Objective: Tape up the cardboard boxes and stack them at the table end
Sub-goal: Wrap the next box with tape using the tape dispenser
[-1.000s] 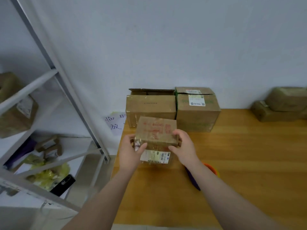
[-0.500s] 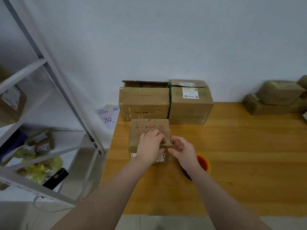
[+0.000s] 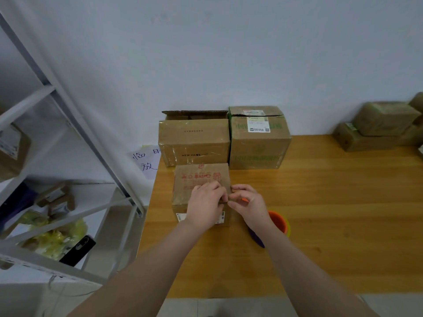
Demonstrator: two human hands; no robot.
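A small cardboard box with red print stands on the wooden table near its left end, just in front of two larger boxes. My left hand lies on its top, the fingers curled at the box's right edge. My right hand meets it there and pinches the same right edge between thumb and fingers. An orange tape dispenser with a purple handle lies on the table right behind my right wrist, partly hidden.
Against the wall stand a brown box with an open back flap and a green-printed box. More wrapped parcels are piled at the far right. A metal shelf rack stands left of the table, beside a handwritten note.
The small box went from held up in both hands to standing on the table. My left hand moved onto its top and my right hand closed in at its right edge.
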